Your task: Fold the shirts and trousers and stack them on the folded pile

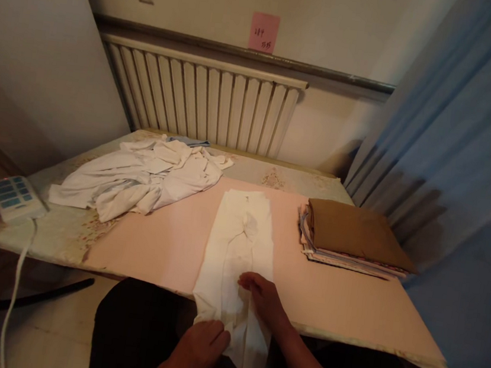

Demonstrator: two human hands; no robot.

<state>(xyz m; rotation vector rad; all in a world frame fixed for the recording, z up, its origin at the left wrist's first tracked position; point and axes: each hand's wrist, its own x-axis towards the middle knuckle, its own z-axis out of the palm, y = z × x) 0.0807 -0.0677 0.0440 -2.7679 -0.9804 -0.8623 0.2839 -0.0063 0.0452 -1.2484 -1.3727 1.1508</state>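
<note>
A white garment (239, 255), folded into a long narrow strip, lies on the pink sheet in front of me. A small bunched tuft of cloth stands up near its far end, and its near end hangs over the table edge. My left hand (203, 346) is closed on the garment's near left edge, just beyond the tabletop. Farther up, my right hand (261, 296) rests on the middle of the cloth, fingers stretched out and slightly bent, without gripping it. Whether it is a shirt or another garment, I cannot tell.
A heap of white clothes (157, 176) lies at the back left. A brown folder on stacked papers (355, 236) sits right on the pink sheet (157, 251). A white power strip (15, 197) is at the left edge. A radiator (206, 98) and blue curtain (446, 149) border the table.
</note>
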